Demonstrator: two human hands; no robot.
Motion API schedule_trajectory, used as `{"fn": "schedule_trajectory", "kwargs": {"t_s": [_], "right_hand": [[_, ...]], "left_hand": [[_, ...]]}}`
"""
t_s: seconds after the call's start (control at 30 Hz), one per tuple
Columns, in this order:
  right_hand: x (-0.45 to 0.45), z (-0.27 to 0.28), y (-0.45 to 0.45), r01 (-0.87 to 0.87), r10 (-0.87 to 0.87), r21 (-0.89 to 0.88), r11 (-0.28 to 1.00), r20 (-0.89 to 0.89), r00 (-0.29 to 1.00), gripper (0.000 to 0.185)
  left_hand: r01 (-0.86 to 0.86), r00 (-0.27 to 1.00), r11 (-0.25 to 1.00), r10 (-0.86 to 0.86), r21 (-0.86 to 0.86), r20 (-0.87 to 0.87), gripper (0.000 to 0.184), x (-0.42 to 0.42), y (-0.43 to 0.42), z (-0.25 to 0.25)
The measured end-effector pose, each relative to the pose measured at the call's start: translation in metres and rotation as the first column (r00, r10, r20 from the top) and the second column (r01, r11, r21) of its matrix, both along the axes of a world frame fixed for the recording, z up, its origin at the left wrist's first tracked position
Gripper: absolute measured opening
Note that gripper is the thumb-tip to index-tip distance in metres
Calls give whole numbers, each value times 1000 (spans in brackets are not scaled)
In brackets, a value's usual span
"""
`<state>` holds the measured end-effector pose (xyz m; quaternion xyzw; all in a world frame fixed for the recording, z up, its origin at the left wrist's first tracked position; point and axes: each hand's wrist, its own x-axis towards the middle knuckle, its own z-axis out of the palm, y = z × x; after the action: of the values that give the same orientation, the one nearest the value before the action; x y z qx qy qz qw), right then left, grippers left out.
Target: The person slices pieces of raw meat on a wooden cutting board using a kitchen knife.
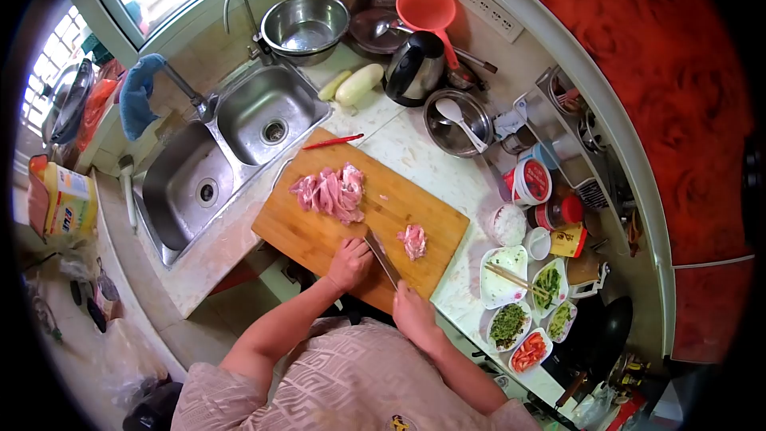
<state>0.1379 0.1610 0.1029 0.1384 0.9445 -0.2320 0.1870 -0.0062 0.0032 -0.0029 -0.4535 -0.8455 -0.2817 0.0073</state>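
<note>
A wooden cutting board [319, 223] lies on the counter in front of me. My right hand [413, 315] is wrapped round the handle of a kitchen knife [384, 258], whose blade slants across the board toward the upper left. Close beside the blade, my left hand [349, 264] rests on the board with its fingers curled; whatever is under them is hidden. Beyond the blade sits a large pile of raw meat slices [331, 194]. A smaller heap of cut meat [412, 241] lies to the right. At the board's far edge is a thin red-handled tool [333, 142].
A double sink [234, 158] is at the left, with two pale peeled vegetables [357, 85] behind it. An electric kettle [414, 69] and a steel bowl [457, 122] stand farther back. Several small dishes, including chopped greens [508, 326] and red slices [527, 352], line the right side.
</note>
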Motion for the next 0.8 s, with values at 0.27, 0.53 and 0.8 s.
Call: {"fn": "schedule_trajectory", "kwargs": {"t_s": [0.27,0.53,0.8], "right_hand": [[8,22,11,106,-106,-41,994,-2,994,29],[2,2,2,-45,44,23,999,36,998,27],[12,3,11,142,-143,-33,989,-38,989,26]], "left_hand": [[-56,992,969,82,239,-97,24,1,1,20],[-12,996,997,18,70,-82,23,4,-3,4],[-63,994,970,83,236,-77,21,1,-1,16]]}}
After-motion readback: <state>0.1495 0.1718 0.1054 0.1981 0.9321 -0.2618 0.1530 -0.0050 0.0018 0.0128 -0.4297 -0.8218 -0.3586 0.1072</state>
